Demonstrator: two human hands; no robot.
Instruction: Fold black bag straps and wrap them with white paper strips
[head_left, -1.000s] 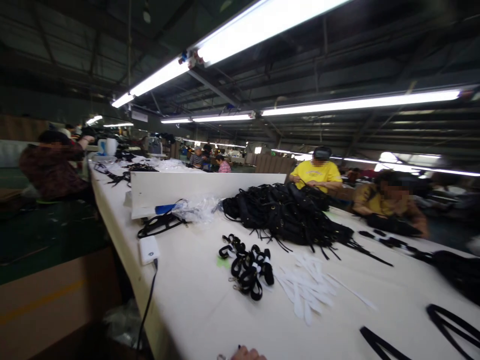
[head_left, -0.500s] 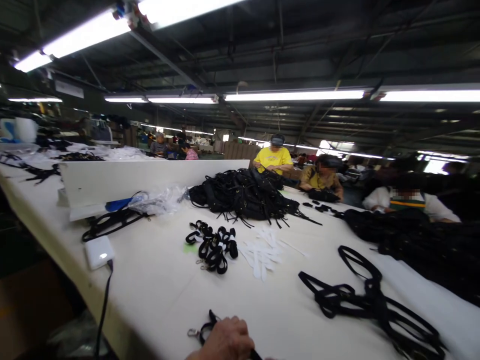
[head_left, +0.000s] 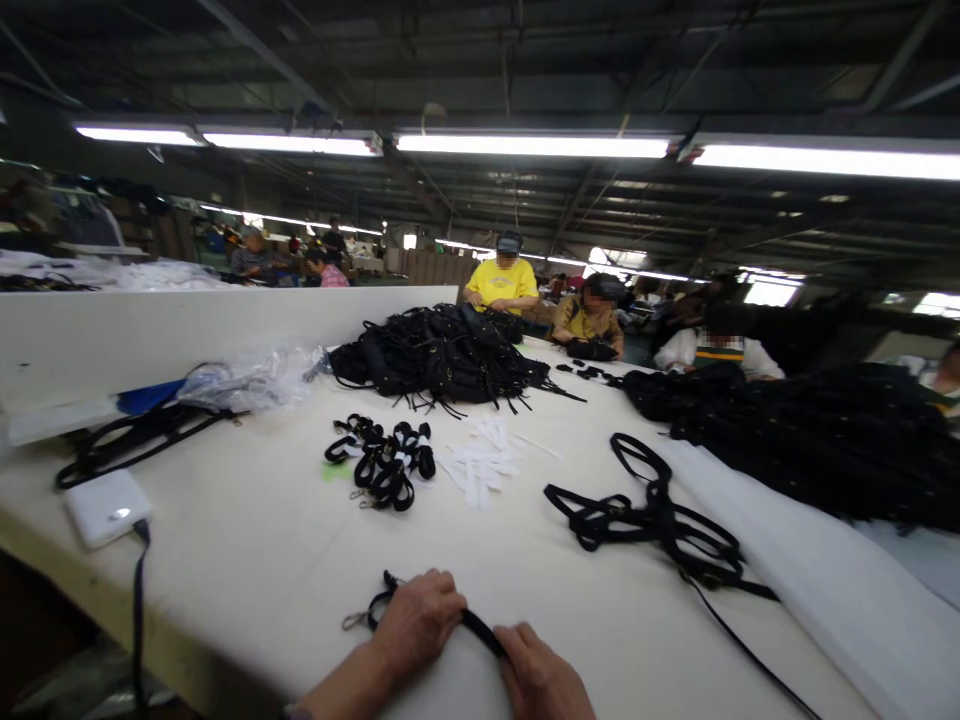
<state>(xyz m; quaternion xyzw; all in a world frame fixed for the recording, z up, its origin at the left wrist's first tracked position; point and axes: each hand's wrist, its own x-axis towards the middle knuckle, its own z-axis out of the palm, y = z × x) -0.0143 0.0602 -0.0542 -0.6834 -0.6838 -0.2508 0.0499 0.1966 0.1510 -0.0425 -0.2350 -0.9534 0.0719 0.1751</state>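
Resting at the lower left of the frame, a white box (head_left: 109, 507) is trailing a cable (head_left: 138, 610) over the edge of the table (head_left: 247, 560). Behind it, a clear plastic bag (head_left: 255, 383) is lying crumpled. Left of centre, looped black straps (head_left: 390, 470) are sitting bunched. At the bottom centre, a metal clip (head_left: 354, 621) is showing beside the looped end of a black strap (head_left: 480, 632); the left hand (head_left: 420, 618) is gripping this strap near that end, and the right hand (head_left: 540, 675) is closing on it farther right. Above them, white strips (head_left: 480, 465) are lying scattered near a black pile (head_left: 442, 350). Right of centre, a strap tangle (head_left: 660, 515) is lying beside a white sheet (head_left: 795, 560).
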